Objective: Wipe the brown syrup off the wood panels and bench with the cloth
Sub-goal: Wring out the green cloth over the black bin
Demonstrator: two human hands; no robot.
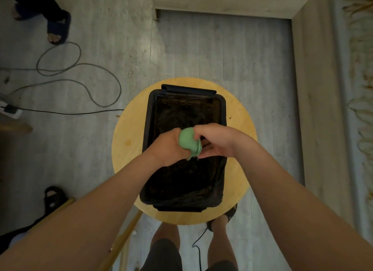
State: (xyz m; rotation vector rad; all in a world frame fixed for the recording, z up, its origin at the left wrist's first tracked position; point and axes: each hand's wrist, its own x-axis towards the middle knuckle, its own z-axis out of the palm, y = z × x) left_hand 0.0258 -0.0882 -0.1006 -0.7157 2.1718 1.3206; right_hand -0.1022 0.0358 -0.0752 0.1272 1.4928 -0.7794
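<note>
A: At centre frame both fists close on the cloth (189, 142); left hand (171, 147) wraps its lower end, right hand (214, 141) pinches the top; it sits bunched above the bin (149, 113).

B: How will it handle?

A: Soft, light, probably damp; it twists easily, so I'd grip both ends; if sticky, it may cling.

B: What can't you make out?

A: No syrup shows; the bin's inside is too dark to read; the stool (125, 133) beneath looks clean apart from small specks; the panels (314, 109), right and top of frame, run off the edge.
</note>
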